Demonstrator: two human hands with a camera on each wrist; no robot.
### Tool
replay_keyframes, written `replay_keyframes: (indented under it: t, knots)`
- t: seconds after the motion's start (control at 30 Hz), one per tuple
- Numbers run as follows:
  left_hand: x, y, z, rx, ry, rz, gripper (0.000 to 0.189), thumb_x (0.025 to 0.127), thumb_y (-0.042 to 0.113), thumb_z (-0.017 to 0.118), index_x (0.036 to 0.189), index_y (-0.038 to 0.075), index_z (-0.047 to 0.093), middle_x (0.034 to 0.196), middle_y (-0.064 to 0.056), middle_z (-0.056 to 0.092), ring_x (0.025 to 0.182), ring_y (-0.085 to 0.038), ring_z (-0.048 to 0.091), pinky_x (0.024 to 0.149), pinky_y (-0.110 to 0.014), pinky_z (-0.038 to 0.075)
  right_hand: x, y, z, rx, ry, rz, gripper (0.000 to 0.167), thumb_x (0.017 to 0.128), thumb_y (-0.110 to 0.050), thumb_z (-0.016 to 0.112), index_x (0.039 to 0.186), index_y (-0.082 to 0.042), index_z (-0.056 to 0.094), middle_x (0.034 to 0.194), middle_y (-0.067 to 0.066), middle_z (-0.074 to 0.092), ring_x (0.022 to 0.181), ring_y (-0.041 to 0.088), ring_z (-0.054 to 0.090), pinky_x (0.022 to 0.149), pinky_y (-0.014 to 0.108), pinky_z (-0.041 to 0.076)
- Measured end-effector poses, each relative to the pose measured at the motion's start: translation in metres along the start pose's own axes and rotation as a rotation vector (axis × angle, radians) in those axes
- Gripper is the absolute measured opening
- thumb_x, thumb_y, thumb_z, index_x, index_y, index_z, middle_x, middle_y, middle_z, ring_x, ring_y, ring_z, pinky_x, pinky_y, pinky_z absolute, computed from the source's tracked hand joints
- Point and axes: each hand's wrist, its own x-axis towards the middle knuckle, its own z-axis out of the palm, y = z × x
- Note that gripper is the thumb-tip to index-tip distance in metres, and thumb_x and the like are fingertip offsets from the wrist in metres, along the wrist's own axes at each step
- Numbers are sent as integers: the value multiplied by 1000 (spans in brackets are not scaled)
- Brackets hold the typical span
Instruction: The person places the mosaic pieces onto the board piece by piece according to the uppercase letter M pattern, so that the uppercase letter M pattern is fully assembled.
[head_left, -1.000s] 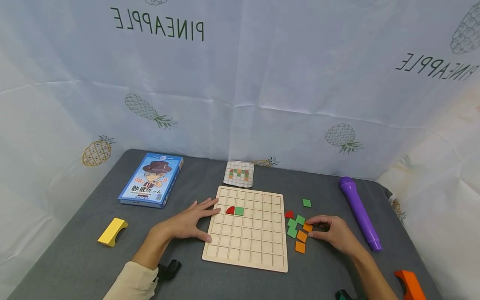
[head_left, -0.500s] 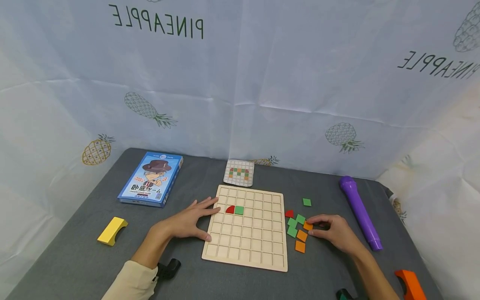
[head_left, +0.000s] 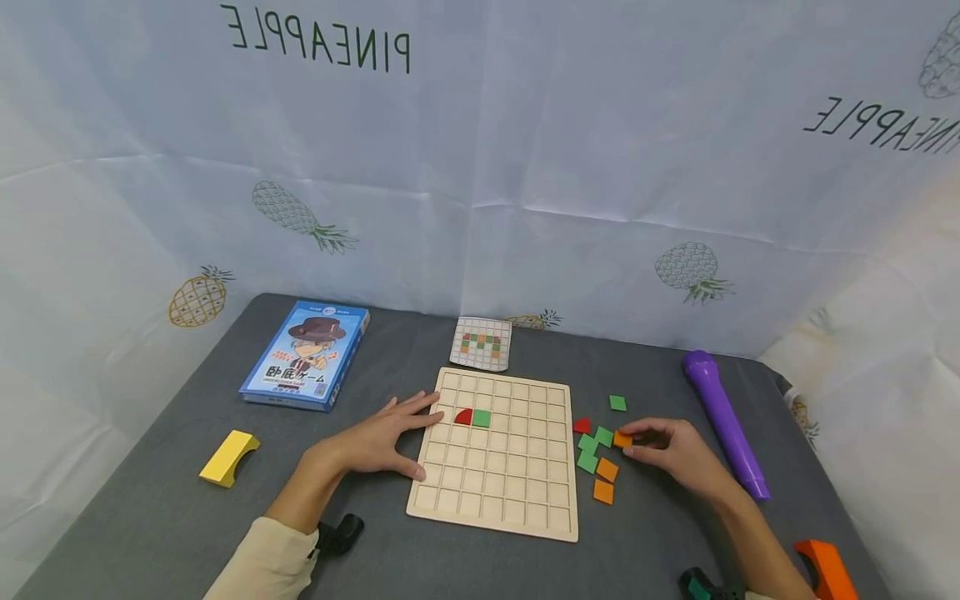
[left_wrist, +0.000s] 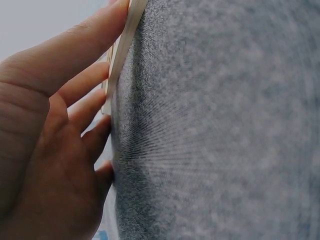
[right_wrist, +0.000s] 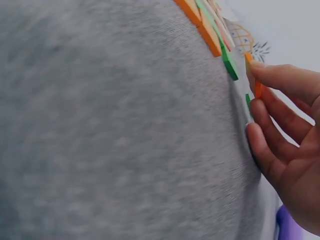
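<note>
Across the lower half of the head view spreads a grey table (head_left: 135, 500), twelve o'clock being its far edge. Near its middle lies a wooden grid board (head_left: 517, 475). At the board's nine o'clock edge the left hand (head_left: 385, 437) rests against it, fingers spread and straight, thumb apart. Off the board's three o'clock side the right hand (head_left: 675, 450) is the nearer to the orange tile (head_left: 620, 439) and pinches it between thumb and fingers. Just beside that pinch, three green tiles (head_left: 588, 443) lie from nine round to eight o'clock; two loose orange tiles (head_left: 603, 492) lie at about seven. The pinched tile is square, with no evident long axis; from it the board bears about nine o'clock. Whether its underside touches the cloth cannot be told.
</note>
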Motion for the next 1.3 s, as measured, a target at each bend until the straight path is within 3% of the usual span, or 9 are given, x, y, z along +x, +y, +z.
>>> replay_keyframes:
  t: [0.23, 0.6, 0.97, 1.3]
  knots:
    - [1, -1, 0, 4, 4, 2, 90, 83, 39, 84, 156, 7, 41, 173, -17, 16, 159, -46, 8, 124, -73, 1, 7, -4, -7, -22, 16, -11, 26, 90, -20, 78, 115, -10, 76, 114, 15, 77, 91, -4, 70, 75, 21, 61]
    - [2, -2, 0, 11, 5, -8, 91, 83, 39, 84, 157, 8, 42, 173, -15, 16, 160, -45, 9, 125, -72, 2, 14, -18, -7, -45, 70, -133, 24, 91, -14, 77, 114, -7, 76, 120, 20, 72, 89, -6, 68, 74, 18, 60]
    - [2, 0, 0, 6, 10, -8, 91, 83, 39, 84, 157, 8, 41, 173, -15, 16, 160, -45, 9, 125, -72, 1, 23, -22, 10, -12, 6, -103, 23, 93, -15, 75, 114, -8, 78, 126, 19, 72, 102, -14, 61, 78, 19, 59]
    - [1, -1, 1, 13, 2, -15, 92, 83, 40, 84, 157, 8, 41, 173, -15, 16, 160, -45, 10, 125, -72, 2, 30, -29, 27, 1, -19, -104, 26, 91, -21, 77, 115, -11, 79, 126, 15, 74, 104, -10, 63, 78, 20, 60]
